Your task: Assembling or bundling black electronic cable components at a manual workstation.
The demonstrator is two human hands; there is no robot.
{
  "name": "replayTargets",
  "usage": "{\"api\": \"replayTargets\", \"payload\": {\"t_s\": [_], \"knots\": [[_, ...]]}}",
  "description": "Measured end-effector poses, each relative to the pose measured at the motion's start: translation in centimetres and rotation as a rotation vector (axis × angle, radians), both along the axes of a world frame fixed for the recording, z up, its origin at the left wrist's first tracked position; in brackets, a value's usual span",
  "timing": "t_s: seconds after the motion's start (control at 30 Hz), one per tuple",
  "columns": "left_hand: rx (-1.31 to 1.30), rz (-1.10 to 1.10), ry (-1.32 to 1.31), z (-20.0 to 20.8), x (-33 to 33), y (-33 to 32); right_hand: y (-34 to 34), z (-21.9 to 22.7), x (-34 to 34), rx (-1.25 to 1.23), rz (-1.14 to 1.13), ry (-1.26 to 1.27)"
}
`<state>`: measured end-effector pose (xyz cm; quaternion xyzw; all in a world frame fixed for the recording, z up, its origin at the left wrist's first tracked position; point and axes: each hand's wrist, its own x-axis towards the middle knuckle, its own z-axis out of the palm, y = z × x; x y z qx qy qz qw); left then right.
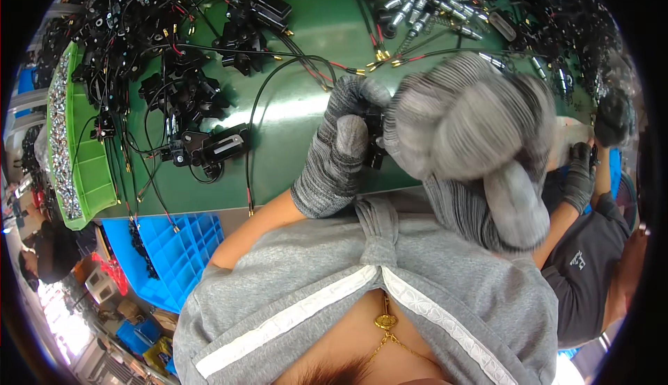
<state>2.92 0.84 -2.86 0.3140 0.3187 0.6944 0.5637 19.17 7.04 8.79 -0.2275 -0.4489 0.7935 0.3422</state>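
Gripping a small black part (376, 134), left hand (341, 152) fingers closed; orientation hidden; right hand (466, 124) grip unclear.

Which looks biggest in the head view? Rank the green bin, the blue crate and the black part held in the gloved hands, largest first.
1. Green bin, long, at the table's left edge.
2. Blue crate below the table; partly hidden and farther from the camera, so its place against the bin is unsure.
3. Black part, mostly covered by the left hand and right hand.

Gloved L hand (341, 152) grips blk part (374, 134).
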Motion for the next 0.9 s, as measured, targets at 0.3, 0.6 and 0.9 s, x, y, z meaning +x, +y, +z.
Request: {"api": "replayTargets", "payload": {"t_s": [0.3, 0.6, 0.9], "knots": [[-0.22, 0.309, 0.34, 2.4, 2.2, 0.2, -0.5, -0.9, -4.1, 0.284, -0.133, 0.381], [-0.06, -0.042, 0.143, 2.2, -0.7, 0.2, 10.1, 4.6, 5.5, 0.762, -0.527, 0.066], [-0.063, -0.163, 0.123, 2.7, -1.4, 0.0, 16.2, -1.7, 7.2, 0.922, -0.542, -0.778]]}}
